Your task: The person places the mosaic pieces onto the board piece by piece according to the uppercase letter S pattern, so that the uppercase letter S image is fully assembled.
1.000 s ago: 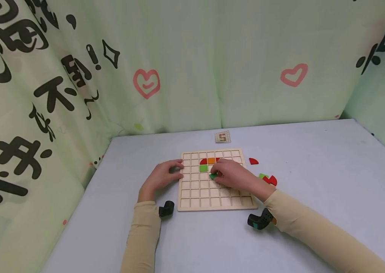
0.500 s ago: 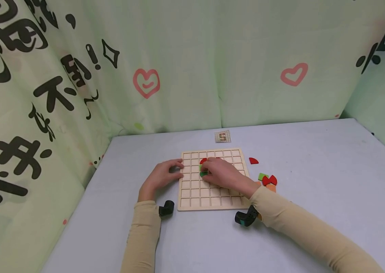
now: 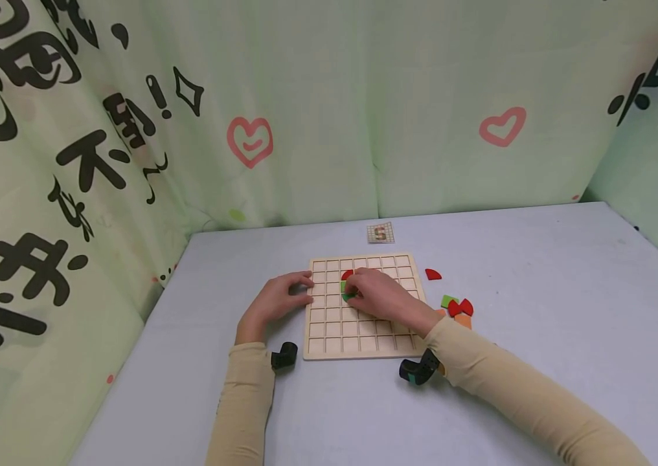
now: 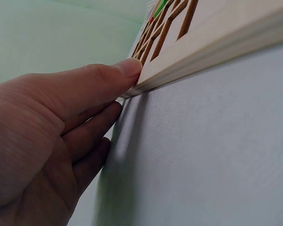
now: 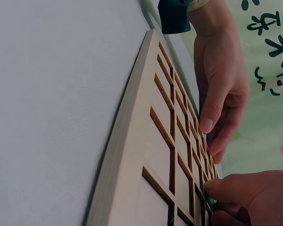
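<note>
In the head view, my left hand (image 3: 279, 299) rests against the left edge of a wooden grid board (image 3: 329, 349). Its thumb touches the rim in the left wrist view, with the other fingers extended beside the edge. My right hand (image 3: 384, 294) reaches over the board and pinches a dark green piece (image 3: 348, 298) between thumb and fingers, down at the grid; its full outline is hidden. Just beyond it, a light green square (image 3: 343, 286) and a red quarter-round piece (image 3: 346, 275) sit in cells. My right hand covers the cells to their right.
Right of the board lie a lone red quarter-round piece (image 3: 433, 274) and a small group with a light green piece (image 3: 448, 301), red pieces (image 3: 466, 307) and orange pieces (image 3: 464, 320). A small patterned card (image 3: 380, 233) lies behind the board. Curtains surround the table (image 3: 539, 291).
My right hand has moved left across the board with the dark green piece, stopping below the light green square. It has barely shifted in the last half second. My left hand stays put.
</note>
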Action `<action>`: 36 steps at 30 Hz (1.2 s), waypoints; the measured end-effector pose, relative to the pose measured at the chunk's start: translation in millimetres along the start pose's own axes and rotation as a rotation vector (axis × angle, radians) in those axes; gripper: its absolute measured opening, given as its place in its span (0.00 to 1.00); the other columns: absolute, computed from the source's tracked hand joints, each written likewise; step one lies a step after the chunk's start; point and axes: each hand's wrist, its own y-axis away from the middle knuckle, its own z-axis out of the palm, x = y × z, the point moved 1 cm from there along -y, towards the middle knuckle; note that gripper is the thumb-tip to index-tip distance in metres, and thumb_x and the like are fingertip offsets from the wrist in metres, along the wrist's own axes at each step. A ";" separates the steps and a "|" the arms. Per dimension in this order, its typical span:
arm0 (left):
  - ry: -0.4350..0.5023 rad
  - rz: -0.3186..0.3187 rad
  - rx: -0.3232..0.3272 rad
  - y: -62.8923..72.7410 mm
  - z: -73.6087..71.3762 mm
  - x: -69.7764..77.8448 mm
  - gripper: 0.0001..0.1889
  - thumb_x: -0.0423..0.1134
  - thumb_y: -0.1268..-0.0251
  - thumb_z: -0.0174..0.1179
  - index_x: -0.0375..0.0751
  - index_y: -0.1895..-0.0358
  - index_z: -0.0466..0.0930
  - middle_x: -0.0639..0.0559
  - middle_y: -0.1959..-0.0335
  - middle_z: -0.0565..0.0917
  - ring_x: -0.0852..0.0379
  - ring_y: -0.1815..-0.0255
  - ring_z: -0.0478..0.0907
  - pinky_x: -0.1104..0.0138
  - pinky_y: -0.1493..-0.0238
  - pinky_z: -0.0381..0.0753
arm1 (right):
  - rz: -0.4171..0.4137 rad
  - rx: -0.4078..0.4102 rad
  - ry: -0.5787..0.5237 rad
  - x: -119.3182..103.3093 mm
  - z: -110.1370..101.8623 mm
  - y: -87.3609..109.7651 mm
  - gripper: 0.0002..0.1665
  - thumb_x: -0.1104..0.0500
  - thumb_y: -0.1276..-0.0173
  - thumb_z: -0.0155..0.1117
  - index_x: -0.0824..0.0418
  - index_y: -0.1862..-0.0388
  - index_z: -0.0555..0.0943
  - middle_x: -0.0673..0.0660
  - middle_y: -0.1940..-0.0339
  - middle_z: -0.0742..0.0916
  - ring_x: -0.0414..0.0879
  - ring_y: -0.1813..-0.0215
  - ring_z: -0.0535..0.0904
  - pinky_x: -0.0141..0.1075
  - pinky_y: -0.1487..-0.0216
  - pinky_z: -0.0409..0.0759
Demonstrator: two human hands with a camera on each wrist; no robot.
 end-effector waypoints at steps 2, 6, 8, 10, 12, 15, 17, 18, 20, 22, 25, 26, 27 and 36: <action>0.002 0.000 -0.002 0.2 0.0 -0.2 0.16 0.38 0.35 0.67 0.39 0.45 0.83 0.49 0.28 0.74 0.47 0.23 0.64 0.53 0.22 0.62 | -0.002 -0.001 0.002 0.1 0.7 0.0 0.05 0.61 0.33 0.69 0.62 0.61 0.86 0.53 0.66 0.84 0.42 0.65 0.75 0.34 0.62 0.77; 0.006 0.005 0.002 0.5 0.0 -0.3 0.16 0.38 0.34 0.66 0.40 0.46 0.83 0.49 0.28 0.74 0.47 0.23 0.65 0.53 0.22 0.63 | -0.009 0.004 0.009 0.6 1.9 0.4 0.06 0.61 0.33 0.69 0.62 0.60 0.87 0.53 0.65 0.84 0.42 0.65 0.75 0.34 0.62 0.77; 0.004 0.010 0.005 0.7 0.0 -0.3 0.15 0.38 0.34 0.66 0.40 0.46 0.83 0.48 0.28 0.75 0.47 0.23 0.65 0.53 0.22 0.63 | -0.010 0.007 0.011 0.8 2.3 0.9 0.06 0.61 0.33 0.69 0.62 0.59 0.87 0.53 0.65 0.84 0.42 0.65 0.75 0.34 0.61 0.78; -0.003 0.018 0.007 0.9 -0.1 -0.5 0.15 0.38 0.34 0.66 0.39 0.46 0.83 0.48 0.29 0.75 0.46 0.24 0.66 0.52 0.23 0.63 | -0.012 0.010 0.010 1.0 2.6 1.0 0.06 0.61 0.33 0.69 0.62 0.59 0.87 0.53 0.65 0.84 0.43 0.65 0.75 0.34 0.62 0.78; -0.003 0.014 0.005 0.9 0.1 -0.9 0.16 0.38 0.34 0.66 0.40 0.46 0.83 0.48 0.29 0.75 0.47 0.23 0.65 0.53 0.22 0.63 | -0.012 0.013 0.006 1.0 2.8 1.1 0.06 0.61 0.33 0.69 0.62 0.59 0.87 0.53 0.65 0.84 0.43 0.65 0.75 0.34 0.61 0.78; -0.005 0.016 0.006 1.1 0.4 -1.1 0.15 0.38 0.34 0.66 0.40 0.46 0.83 0.48 0.29 0.75 0.47 0.24 0.65 0.53 0.23 0.63 | -0.004 0.015 -0.001 0.6 3.1 1.3 0.06 0.60 0.33 0.69 0.62 0.59 0.87 0.53 0.65 0.83 0.43 0.65 0.74 0.34 0.62 0.77; 0.001 0.013 0.006 1.3 0.7 -1.1 0.15 0.38 0.34 0.66 0.40 0.46 0.83 0.48 0.29 0.75 0.47 0.24 0.65 0.53 0.22 0.63 | 0.005 0.015 -0.004 0.4 3.4 1.5 0.07 0.60 0.33 0.69 0.62 0.59 0.87 0.53 0.65 0.83 0.42 0.65 0.74 0.33 0.62 0.76; 0.000 0.016 0.008 1.6 0.7 -0.9 0.15 0.38 0.35 0.66 0.40 0.46 0.83 0.48 0.29 0.75 0.47 0.24 0.66 0.53 0.23 0.63 | 0.009 0.015 -0.004 0.4 3.7 1.5 0.07 0.60 0.33 0.69 0.62 0.59 0.87 0.53 0.65 0.83 0.42 0.65 0.73 0.33 0.62 0.76; 0.001 0.019 0.010 2.1 0.7 -0.2 0.15 0.38 0.34 0.66 0.40 0.46 0.84 0.47 0.29 0.75 0.46 0.24 0.66 0.52 0.23 0.63 | 0.014 0.015 -0.004 0.4 4.2 1.6 0.07 0.60 0.33 0.69 0.62 0.59 0.86 0.53 0.65 0.83 0.42 0.65 0.73 0.33 0.62 0.75; 0.005 0.021 0.011 2.3 0.7 0.2 0.15 0.38 0.35 0.66 0.40 0.46 0.84 0.47 0.29 0.75 0.46 0.24 0.66 0.53 0.23 0.64 | 0.016 0.018 -0.001 0.9 4.9 1.4 0.07 0.60 0.33 0.69 0.62 0.59 0.86 0.53 0.65 0.83 0.43 0.65 0.73 0.33 0.62 0.76; 0.001 0.030 0.013 2.0 0.5 0.4 0.15 0.37 0.35 0.66 0.39 0.46 0.84 0.47 0.29 0.75 0.46 0.24 0.66 0.53 0.23 0.64 | 0.028 0.024 -0.007 1.6 5.3 1.3 0.08 0.59 0.32 0.69 0.62 0.57 0.86 0.54 0.62 0.82 0.43 0.65 0.74 0.34 0.62 0.77; -0.002 0.032 0.014 1.8 0.6 0.2 0.15 0.37 0.35 0.66 0.39 0.46 0.84 0.47 0.29 0.75 0.46 0.24 0.66 0.53 0.23 0.64 | 0.033 0.027 -0.008 1.8 5.4 1.2 0.09 0.59 0.32 0.69 0.63 0.57 0.86 0.55 0.62 0.82 0.43 0.65 0.73 0.34 0.62 0.76; -0.004 0.034 0.014 1.5 0.6 0.0 0.15 0.37 0.35 0.66 0.39 0.46 0.84 0.47 0.29 0.75 0.46 0.24 0.66 0.53 0.23 0.64 | 0.042 0.027 -0.012 1.9 5.5 1.2 0.09 0.59 0.32 0.69 0.63 0.56 0.86 0.55 0.61 0.82 0.43 0.65 0.73 0.34 0.62 0.76; -0.009 0.019 0.010 0.4 0.6 0.4 0.15 0.38 0.35 0.66 0.40 0.46 0.84 0.47 0.29 0.75 0.47 0.24 0.66 0.53 0.23 0.64 | 0.018 0.022 0.006 1.5 6.1 0.0 0.11 0.59 0.32 0.68 0.62 0.54 0.88 0.54 0.63 0.82 0.43 0.65 0.73 0.32 0.62 0.75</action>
